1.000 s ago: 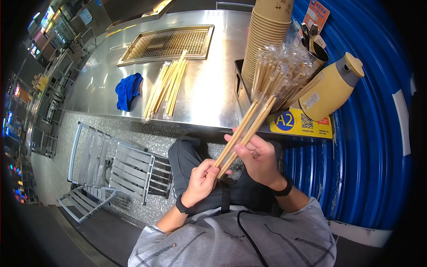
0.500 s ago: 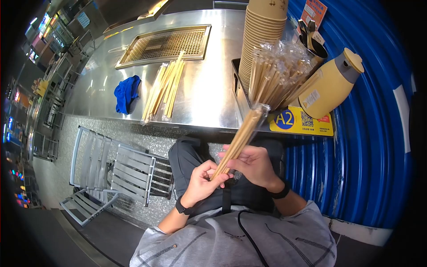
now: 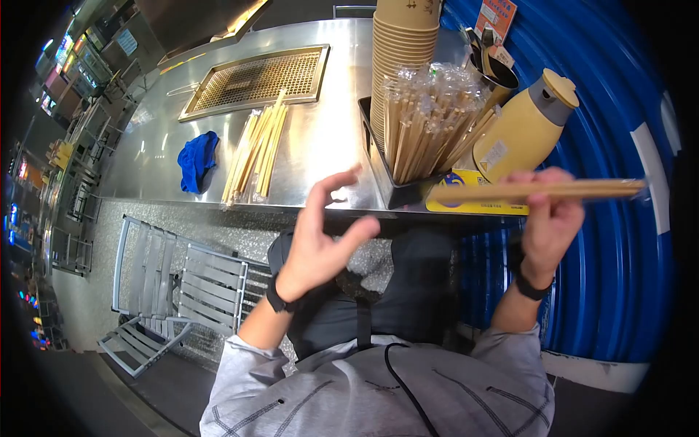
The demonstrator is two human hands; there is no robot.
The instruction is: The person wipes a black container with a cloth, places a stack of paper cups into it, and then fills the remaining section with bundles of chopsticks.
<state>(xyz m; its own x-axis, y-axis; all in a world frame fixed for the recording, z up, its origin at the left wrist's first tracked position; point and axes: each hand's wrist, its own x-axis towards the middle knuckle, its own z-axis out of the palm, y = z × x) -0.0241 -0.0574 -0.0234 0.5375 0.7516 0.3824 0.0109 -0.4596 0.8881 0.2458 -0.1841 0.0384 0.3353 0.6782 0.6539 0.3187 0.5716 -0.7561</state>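
My right hand [image 3: 550, 218] is closed round a bundle of wrapped chopsticks [image 3: 582, 189], held level in front of the blue wall; the bundle's left end is blurred. My left hand [image 3: 320, 244] is raised at the table's front edge, thumb and fingers apart, with nothing in it. Ahead and to the right, a black box [image 3: 399, 195] holds many upright wrapped chopsticks [image 3: 429, 131]. More chopsticks [image 3: 255, 149] lie in a loose pile on the steel table [image 3: 335, 138].
A stack of paper cups [image 3: 402, 58] rises behind the box, with a yellow jug [image 3: 520, 135] to its right. A blue cloth [image 3: 196, 162] and a grill grate [image 3: 258, 80] are farther left. A folding chair [image 3: 207, 280] stands beside me, and a corrugated blue wall [image 3: 619, 255] borders the right.
The chopstick bundle has gone from both hands to my right hand alone, moving right and turning level. My left hand has let go, opened and lifted toward the table edge.
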